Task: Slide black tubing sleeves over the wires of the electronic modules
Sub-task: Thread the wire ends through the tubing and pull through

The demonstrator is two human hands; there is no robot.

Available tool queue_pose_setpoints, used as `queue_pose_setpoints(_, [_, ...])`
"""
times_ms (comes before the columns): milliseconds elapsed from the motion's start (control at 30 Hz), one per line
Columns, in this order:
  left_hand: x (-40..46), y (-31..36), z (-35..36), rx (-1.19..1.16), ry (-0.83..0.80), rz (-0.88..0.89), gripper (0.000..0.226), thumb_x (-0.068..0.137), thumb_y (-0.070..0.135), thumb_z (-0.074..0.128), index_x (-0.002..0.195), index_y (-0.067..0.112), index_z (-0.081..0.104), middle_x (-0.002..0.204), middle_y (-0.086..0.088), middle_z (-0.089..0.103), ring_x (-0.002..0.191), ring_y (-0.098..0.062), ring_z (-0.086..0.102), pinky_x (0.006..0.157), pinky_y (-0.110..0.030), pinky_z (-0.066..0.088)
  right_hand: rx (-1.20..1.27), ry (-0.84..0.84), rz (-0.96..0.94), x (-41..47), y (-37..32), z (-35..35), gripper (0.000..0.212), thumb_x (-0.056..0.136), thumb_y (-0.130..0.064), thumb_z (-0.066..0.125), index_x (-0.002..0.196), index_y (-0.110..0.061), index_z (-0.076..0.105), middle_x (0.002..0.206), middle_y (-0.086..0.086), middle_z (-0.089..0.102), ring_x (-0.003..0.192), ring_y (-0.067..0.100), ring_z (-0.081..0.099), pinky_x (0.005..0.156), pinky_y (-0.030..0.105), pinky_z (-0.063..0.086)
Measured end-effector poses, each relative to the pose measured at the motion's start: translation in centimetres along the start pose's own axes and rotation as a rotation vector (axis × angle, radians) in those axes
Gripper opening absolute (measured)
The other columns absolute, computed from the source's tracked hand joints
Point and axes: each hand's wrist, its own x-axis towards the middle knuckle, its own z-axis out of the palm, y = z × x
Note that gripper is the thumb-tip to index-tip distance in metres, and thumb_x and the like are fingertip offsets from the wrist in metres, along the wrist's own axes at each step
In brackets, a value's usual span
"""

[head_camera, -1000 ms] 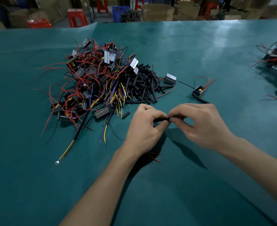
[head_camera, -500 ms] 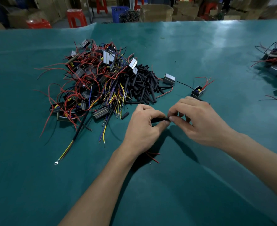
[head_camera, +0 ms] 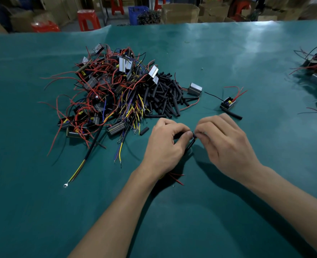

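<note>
Black sleeve [head_camera: 189, 145] pinched in left hand [head_camera: 165, 146] above the green table [head_camera: 228, 211]; right hand [head_camera: 226, 144] pinches wire ends at its mouth (fingertips nearly touching), near the heap of modules [head_camera: 105, 94].

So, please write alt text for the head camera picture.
Two hands, left hand and right hand, pinch a black sleeve and wires over a green table. Behind lies a pile of modules and loose black tubes.

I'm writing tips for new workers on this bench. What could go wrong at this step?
The left hand pinches the black sleeve while the right hand feeds the wires in; the ends may snag at the sleeve mouth. The forearms could also brush the loose red wires under the left wrist.
</note>
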Motion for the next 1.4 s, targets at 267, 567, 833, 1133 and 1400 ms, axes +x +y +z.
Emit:
queue_pose_setpoints(267, [-0.1, -0.1, -0.2, -0.029, -0.03, -0.006, 0.009, 0.093, 0.018, 0.07, 0.096, 0.018, 0.078, 0.089, 0.013, 0.057, 0.105, -0.016, 0.053, 0.092, -0.033, 0.045, 0.011, 0.015, -0.092, 0.8, 1.0, 0.2, 0.02, 0.103, -0.009, 0.059, 0.09, -0.002, 0.072, 0.09, 0.008, 0.07, 0.071, 0.032, 0.052, 0.07, 0.041, 0.049])
queue_pose_setpoints(567, [-0.3, -0.1, -0.1, -0.045, 0.026, 0.038, 0.007, 0.086, 0.021, 0.074, 0.092, 0.019, 0.078, 0.08, 0.03, 0.053, 0.102, -0.015, 0.056, 0.083, -0.016, 0.043, -0.042, -0.155, 0.008, 1.7, 0.7, -0.6, 0.012, 0.1, -0.012, 0.061, 0.092, -0.006, 0.069, 0.09, 0.008, 0.058, 0.082, 0.027, 0.046, 0.077, 0.034, 0.044])
queue_pose_setpoints(833, [-0.2, -0.5, 0.8, 0.109, 0.086, 0.148, 0.011, 0.08, 0.024, 0.076, 0.088, 0.015, 0.077, 0.075, 0.019, 0.059, 0.093, -0.02, 0.049, 0.079, -0.045, 0.049, -0.055, -0.581, 0.472, 4.6, -0.9, -2.3, 0.018, 0.097, -0.03, 0.056, 0.083, -0.02, 0.061, 0.082, -0.007, 0.046, 0.094, 0.024, 0.051, 0.077, 0.038, 0.044])
queue_pose_setpoints(1133, [-0.2, -0.9, 1.2, 0.118, 0.081, 0.179, 0.005, 0.081, 0.018, 0.076, 0.085, 0.018, 0.078, 0.079, 0.009, 0.073, 0.091, -0.024, 0.05, 0.08, -0.047, 0.048, 0.771, -0.602, 1.326, 4.3, 0.2, -2.0, 0.02, 0.094, -0.013, 0.069, 0.079, -0.012, 0.055, 0.06, 0.004, 0.042, 0.051, 0.018, 0.041, 0.04, 0.021, 0.032])
queue_pose_setpoints(1400, [-0.1, -1.0, 1.1, 0.089, 0.069, 0.158, 0.012, 0.082, 0.027, 0.073, 0.089, 0.02, 0.08, 0.08, 0.01, 0.073, 0.092, -0.024, 0.051, 0.08, -0.05, 0.048, 0.091, -0.301, 0.191, 1.4, 0.6, -1.7, 0.008, 0.083, -0.012, 0.08, 0.088, -0.017, 0.077, 0.079, -0.004, 0.064, 0.069, 0.023, 0.062, 0.063, 0.04, 0.054])
